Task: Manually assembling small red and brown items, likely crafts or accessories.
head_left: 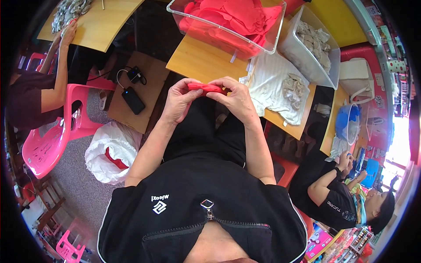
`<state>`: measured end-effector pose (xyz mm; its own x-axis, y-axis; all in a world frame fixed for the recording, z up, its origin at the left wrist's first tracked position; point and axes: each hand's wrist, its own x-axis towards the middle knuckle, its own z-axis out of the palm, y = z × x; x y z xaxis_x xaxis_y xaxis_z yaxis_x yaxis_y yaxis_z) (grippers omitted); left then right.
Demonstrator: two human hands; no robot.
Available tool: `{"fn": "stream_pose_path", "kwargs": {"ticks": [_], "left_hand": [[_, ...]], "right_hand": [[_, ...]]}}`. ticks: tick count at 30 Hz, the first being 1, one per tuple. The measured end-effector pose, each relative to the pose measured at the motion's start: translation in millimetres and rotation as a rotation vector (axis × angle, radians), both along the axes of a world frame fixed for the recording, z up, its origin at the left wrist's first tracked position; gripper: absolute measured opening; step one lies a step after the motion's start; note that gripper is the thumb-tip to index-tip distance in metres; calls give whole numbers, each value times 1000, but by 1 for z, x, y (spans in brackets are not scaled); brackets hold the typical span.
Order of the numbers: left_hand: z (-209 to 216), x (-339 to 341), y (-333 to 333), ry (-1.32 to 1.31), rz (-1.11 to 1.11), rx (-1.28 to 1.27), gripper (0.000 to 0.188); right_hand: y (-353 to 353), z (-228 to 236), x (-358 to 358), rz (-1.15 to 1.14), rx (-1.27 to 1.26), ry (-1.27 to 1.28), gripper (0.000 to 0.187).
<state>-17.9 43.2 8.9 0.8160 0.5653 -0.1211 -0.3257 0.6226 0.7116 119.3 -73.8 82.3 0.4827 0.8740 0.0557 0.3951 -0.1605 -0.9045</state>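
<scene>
My left hand [179,100] and my right hand [236,97] meet in front of my body, both closed on a small folded piece of red fabric [203,87]. Thumbs press it from the near side, and fingers lie behind it. What the piece is made into cannot be seen. Beyond my hands, a clear plastic bin [219,36] holds a heap of red fabric pieces [232,15]. A white cloth [274,83] lies on the wooden table [208,57] to the right, with a small pile of beige fabric pieces [293,90] on it.
A second bin [293,55] of beige pieces stands at the far right. Left are a white sack [103,162], a pink chair [48,149] and a black power bank [133,101] on cardboard. One person works at the upper left table, another at the right.
</scene>
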Motion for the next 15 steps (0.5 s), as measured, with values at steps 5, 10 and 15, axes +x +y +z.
{"fn": "stream_pose_path", "kwargs": {"ticks": [5, 10, 15], "left_hand": [[1, -3, 1, -1, 13, -108, 13], [-11, -12, 14, 136, 133, -222, 17], [-23, -20, 19, 321, 121, -232, 16]], "right_hand": [[5, -2, 3, 6, -100, -99, 20], [9, -23, 28, -122, 42, 546, 19], [19, -51, 46, -236, -312, -417, 20]]}}
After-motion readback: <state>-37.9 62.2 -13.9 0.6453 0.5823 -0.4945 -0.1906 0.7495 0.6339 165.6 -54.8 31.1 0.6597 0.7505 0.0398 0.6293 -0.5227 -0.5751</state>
